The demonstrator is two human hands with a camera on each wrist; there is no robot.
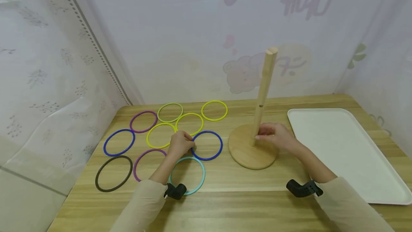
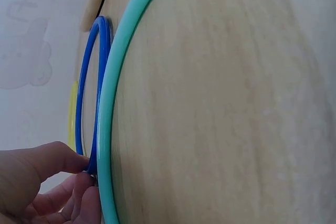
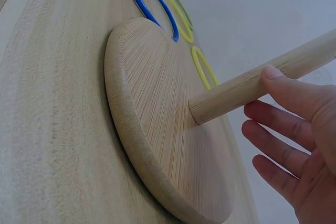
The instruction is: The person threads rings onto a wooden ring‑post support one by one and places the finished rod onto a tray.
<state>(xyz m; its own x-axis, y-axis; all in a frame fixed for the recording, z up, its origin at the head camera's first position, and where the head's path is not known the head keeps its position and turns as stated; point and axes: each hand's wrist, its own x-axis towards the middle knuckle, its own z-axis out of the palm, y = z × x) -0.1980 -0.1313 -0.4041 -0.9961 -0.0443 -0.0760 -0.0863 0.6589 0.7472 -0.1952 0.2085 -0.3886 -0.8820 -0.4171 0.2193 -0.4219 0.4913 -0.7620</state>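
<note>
I locate the blue ring [image 1: 221,146] below centre of the head frame, its left edge pinched by the fingers of the left hand [image 1: 180,144]. The right hand's [image 1: 279,137] fingers grasp the wooden post [image 1: 264,85], right of centre. I judge this step as ring pickup; next calls for lifting clear of the counter [image 1: 241,207].

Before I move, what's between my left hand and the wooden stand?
The blue ring your left hand pinches, then a narrow bare strip of tabletop; the head view shows it.
</note>
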